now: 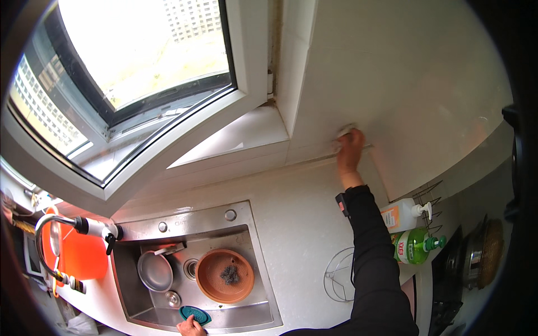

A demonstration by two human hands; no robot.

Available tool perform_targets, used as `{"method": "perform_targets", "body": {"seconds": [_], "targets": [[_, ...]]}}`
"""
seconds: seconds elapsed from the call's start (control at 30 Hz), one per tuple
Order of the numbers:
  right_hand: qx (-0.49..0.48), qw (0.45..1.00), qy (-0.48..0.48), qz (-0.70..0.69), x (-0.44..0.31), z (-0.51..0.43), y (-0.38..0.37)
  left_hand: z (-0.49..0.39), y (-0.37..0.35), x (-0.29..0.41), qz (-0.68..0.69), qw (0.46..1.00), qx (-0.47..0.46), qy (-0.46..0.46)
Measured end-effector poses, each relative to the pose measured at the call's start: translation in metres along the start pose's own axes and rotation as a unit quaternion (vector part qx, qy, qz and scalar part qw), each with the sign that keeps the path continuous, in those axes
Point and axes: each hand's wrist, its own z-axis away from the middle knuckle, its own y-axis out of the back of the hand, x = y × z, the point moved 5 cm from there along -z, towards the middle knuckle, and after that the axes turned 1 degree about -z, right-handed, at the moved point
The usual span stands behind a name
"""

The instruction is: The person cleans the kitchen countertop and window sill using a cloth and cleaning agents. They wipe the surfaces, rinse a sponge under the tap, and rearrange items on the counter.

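Observation:
My right hand (351,151), at the end of a black sleeve, presses a whitish, blurred wad like a cloth (346,129) against the tiled wall (361,84). It is just above the seam where the wall meets the white countertop (294,243). Down at the front rim of the steel sink (248,313), my left hand (191,327) grips a teal oval item (196,315) with a dotted inner face; its exact kind is unclear. Inside the sink are a brown perforated basin (210,285) with a dark steel-wool-like scrubber (230,275) and a small pan (155,271).
The open window sash (176,161) juts over the counter. A faucet (92,227) and an orange-red container (86,256) stand left. Right of my sleeve are a white pump bottle (399,215), a green soap bottle (414,247) and a stove pot (475,260). A wire rack (336,275) lies beside the sleeve.

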Motion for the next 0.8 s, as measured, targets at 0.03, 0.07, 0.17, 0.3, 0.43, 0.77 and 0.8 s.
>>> {"method": "perform_targets", "body": {"seconds": [0.03,0.07,0.17,0.3,0.43,0.77,0.8], "targets": [[0.034,0.995,-0.061,-0.066,0.017,-0.013,0.014,0.000,-0.002,-0.003,0.020,0.999,-0.012,0.032],[0.069,0.993,-0.085,-0.054,0.030,-0.025,0.027,0.000,-0.002,-0.004,0.028,0.998,-0.015,0.045],[0.091,0.953,0.081,0.276,0.034,-0.038,0.033,0.000,-0.003,-0.007,0.036,0.995,-0.044,0.087],[0.110,0.984,0.052,0.133,0.031,0.012,-0.009,0.001,-0.003,-0.008,0.054,0.993,-0.044,0.098],[0.061,0.987,0.088,0.116,-0.026,0.100,-0.092,0.001,-0.006,-0.012,0.051,0.992,-0.060,0.100],[-0.145,0.860,0.480,0.096,-0.162,0.230,-0.232,0.003,-0.001,-0.009,0.059,0.997,-0.008,0.043],[-0.142,0.851,0.495,0.105,-0.164,0.230,-0.233,0.003,-0.002,-0.010,0.057,0.997,-0.016,0.045]]}}
